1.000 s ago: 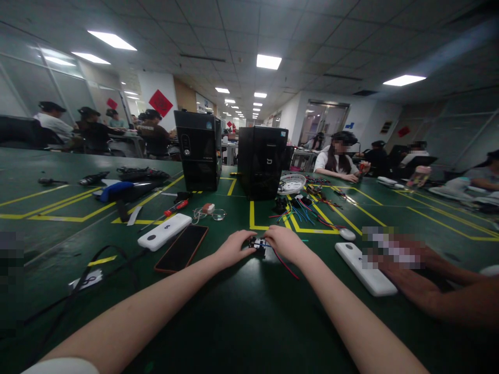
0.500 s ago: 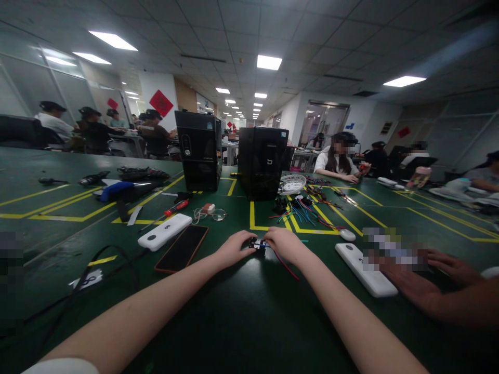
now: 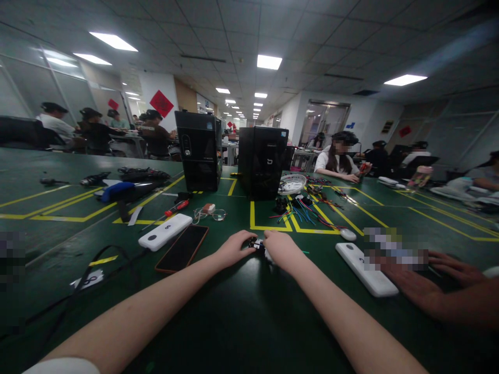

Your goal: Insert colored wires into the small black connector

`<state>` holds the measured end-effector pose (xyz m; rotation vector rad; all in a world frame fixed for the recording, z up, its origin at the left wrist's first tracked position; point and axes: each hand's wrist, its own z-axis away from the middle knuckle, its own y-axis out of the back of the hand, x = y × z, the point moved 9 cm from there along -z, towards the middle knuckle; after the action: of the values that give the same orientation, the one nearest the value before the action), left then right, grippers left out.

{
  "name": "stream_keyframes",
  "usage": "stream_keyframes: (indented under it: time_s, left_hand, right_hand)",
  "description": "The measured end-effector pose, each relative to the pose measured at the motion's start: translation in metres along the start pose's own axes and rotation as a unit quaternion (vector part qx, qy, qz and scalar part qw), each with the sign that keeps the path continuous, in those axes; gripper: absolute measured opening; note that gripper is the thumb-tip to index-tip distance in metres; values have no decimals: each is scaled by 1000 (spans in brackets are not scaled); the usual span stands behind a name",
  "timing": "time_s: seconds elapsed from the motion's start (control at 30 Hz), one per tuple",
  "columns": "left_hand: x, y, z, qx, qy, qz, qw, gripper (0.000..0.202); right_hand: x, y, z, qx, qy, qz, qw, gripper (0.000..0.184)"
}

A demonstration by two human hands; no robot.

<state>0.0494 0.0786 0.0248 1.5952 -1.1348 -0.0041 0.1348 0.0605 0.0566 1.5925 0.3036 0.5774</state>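
Above the tabletop in the middle of the head view, a small black-and-white block (image 3: 257, 243), like an electrical part, sits between my hands. My left hand (image 3: 235, 249) is closed on its left side, with thumb and fingers pinching it. My right hand (image 3: 284, 251) is curled against the block's right side. Its fingertips are mostly hidden, and what they grip cannot be made out. A short green wire end (image 3: 305, 252) shows just right of that hand.
Two black computer towers (image 3: 198, 150) stand ahead. Left lie a phone (image 3: 183, 249), a white power bank (image 3: 166, 232), a red screwdriver (image 3: 177, 208) and glasses (image 3: 219, 214). Loose wires (image 3: 302, 210) and a white basket (image 3: 292, 184) lie ahead right. A co-worker's hands (image 3: 413, 280) are near another power bank (image 3: 364, 270).
My right hand has turned over and closed further around the block's right side. The red and black wires that trailed below it are now out of sight. My left hand has barely moved.
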Motion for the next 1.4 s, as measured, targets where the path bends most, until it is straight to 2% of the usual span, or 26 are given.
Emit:
stream_keyframes:
  time_s: [0.1, 0.2, 0.27, 0.37, 0.53, 0.73, 0.9, 1.07, 1.4]
  left_hand:
    - [1, -1, -1, -2, 1, 5, 1000, 36]
    - [6, -2, -1, -23, -11, 14, 1000, 37]
    - [10, -3, 1, -39, -25, 20, 999, 39]
    - [12, -2, 3, -46, -28, 25, 998, 39]
    - [12, 0, 3, -42, -26, 27, 998, 39]
    - [12, -1, 2, -40, -27, 31, 998, 39]
    - [6, -2, 3, -25, 7, 48, 998, 55]
    - [3, -1, 3, -19, 17, 57, 998, 62]
    - [2, 1, 3, -16, 2, 40, 999, 59]
  right_hand:
    - [25, -7, 1, -12, -49, -57, 997, 26]
    - [63, -22, 2, -33, -166, -83, 982, 24]
    - [71, -36, 0, -61, -189, -98, 975, 25]
    - [65, -46, -6, -71, -170, -103, 977, 20]
    - [54, -45, -10, -66, -154, -88, 982, 18]
    - [51, -43, -9, -72, -130, -108, 983, 25]
    - [51, -23, -6, 2, -121, -173, 978, 20]
    - [29, -4, -7, 39, -46, -217, 974, 13]
    - [25, 5, -9, 100, -23, -209, 973, 12]
